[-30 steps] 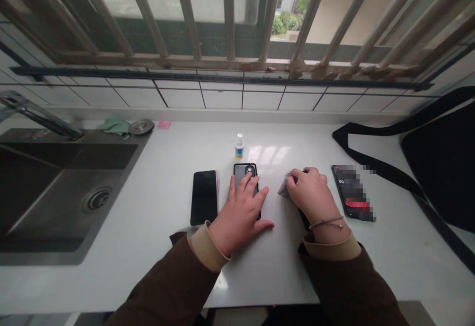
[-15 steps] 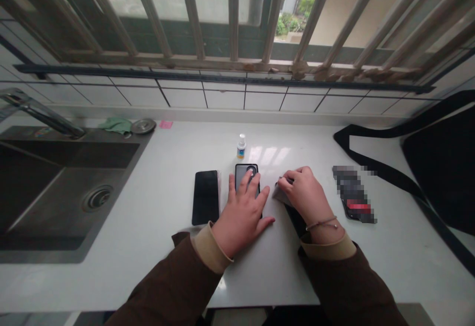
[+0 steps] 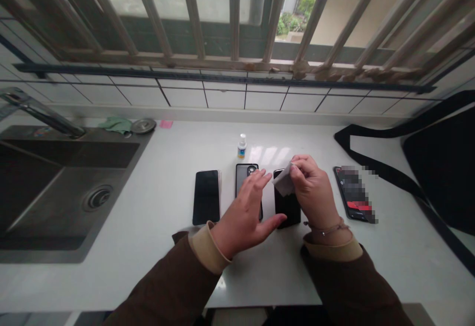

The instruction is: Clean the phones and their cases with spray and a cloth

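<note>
My right hand (image 3: 311, 182) pinches a thin greyish-white wipe (image 3: 285, 180), which hangs over a black-screened phone (image 3: 287, 209) on the counter. My left hand (image 3: 248, 212) is open, its fingers stretched out and its thumb pointing toward that phone's lower edge. Partly hidden behind the left hand lies a phone case (image 3: 243, 175) with a round camera ring; whether a phone is inside I cannot tell. Left of it, a second black-screened phone (image 3: 206, 197) lies flat, with a pale edge along its right side. A small white bottle (image 3: 242, 147) with a blue and orange label stands behind the case.
At the right lies another phone (image 3: 352, 192), its screen partly blurred, near a black bag (image 3: 441, 158) with a long strap. On the left are a steel sink (image 3: 144, 150), a faucet (image 3: 48, 116), a green cloth (image 3: 117, 124), a drain lid (image 3: 143, 126) and a pink slip (image 3: 166, 124).
My right hand has lifted and turned, so the wipe and the phone beneath show more. My left hand has risen off the case and tilted toward the right.
</note>
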Motion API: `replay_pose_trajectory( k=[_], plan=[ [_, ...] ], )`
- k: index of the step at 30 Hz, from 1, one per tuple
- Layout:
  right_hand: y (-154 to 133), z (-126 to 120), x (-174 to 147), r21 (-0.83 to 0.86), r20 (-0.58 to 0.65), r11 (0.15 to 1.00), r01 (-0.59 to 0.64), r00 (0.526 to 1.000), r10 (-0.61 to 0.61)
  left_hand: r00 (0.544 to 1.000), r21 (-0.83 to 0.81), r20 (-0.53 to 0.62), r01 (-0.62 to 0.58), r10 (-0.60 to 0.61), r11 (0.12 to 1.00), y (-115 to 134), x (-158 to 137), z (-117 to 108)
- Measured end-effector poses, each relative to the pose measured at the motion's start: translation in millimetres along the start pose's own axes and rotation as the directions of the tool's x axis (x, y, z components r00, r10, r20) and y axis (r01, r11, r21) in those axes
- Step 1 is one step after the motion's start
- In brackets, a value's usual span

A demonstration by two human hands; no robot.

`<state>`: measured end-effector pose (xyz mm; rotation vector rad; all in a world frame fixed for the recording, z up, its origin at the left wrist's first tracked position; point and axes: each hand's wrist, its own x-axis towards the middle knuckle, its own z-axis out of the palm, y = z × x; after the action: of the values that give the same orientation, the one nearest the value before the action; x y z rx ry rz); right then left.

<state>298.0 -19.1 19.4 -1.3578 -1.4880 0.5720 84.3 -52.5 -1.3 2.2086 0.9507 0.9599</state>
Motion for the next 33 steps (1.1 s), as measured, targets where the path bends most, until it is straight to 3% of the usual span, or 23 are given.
replay_pose_trajectory(
  k=[2,6,11,13,17,20,23,25,27,28,30,33],
  plan=[
    [-2.7,2.3,-3.4,0.089,-0.016,0.995,-0.053,0.998,0.055,0.997,-0.194,0.021,0.073,-0.07,0.978,-0.2,-0.7,2.1],
    [-5.6,11.7,-11.3,0.325,0.048,0.914,-0.245,0.969,0.243,0.97,-0.489,0.168,0.235,-0.174,0.84,2.9,-1.4,6.3],
    [-6.0,17.6,-17.6,0.428,0.055,0.858,-0.285,0.956,0.29,0.912,-0.569,0.308,0.404,-0.269,0.716,5.1,-1.0,7.8],
    [-5.3,18.8,-18.4,0.429,0.059,0.851,-0.303,0.949,0.309,0.881,-0.626,0.389,0.467,-0.268,0.625,5.1,-0.1,8.6],
    [-4.4,26.2,-17.2,0.427,0.087,0.813,-0.395,0.913,0.398,0.83,-0.75,0.499,0.557,-0.249,0.357,9.3,2.7,10.5],
    [-2.0,31.4,-13.4,0.515,0.085,0.745,-0.424,0.89,0.447,0.754,-0.786,0.572,0.616,-0.324,0.047,14.7,4.2,9.4],
    [1.9,26.4,-8.5,0.511,-0.081,0.789,-0.342,0.894,0.44,0.654,-0.741,0.667,0.633,-0.358,-0.224,17.0,6.3,4.9],
    [1.9,18.3,-6.6,0.348,-0.291,0.902,-0.257,0.884,0.365,0.622,-0.731,0.679,0.621,-0.391,-0.283,16.4,8.5,1.8],
    [-1.2,12.0,-6.9,0.071,-0.424,0.987,-0.144,0.891,0.161,0.634,-0.753,0.655,0.592,-0.411,-0.288,15.0,10.1,0.3],
    [-3.4,10.9,-8.0,-0.061,-0.407,0.997,-0.057,0.913,0.028,0.65,-0.771,0.635,0.573,-0.418,-0.28,14.0,10.4,0.4],
    [-7.5,13.9,-11.6,-0.203,-0.226,0.966,0.161,0.952,-0.207,0.66,-0.788,0.611,0.561,-0.438,-0.254,11.6,9.3,1.9],
    [-9.7,26.2,-18.1,-0.162,0.058,0.909,0.384,0.923,-0.379,0.604,-0.778,0.597,0.595,-0.528,-0.199,7.1,6.3,5.9]
  ],
)
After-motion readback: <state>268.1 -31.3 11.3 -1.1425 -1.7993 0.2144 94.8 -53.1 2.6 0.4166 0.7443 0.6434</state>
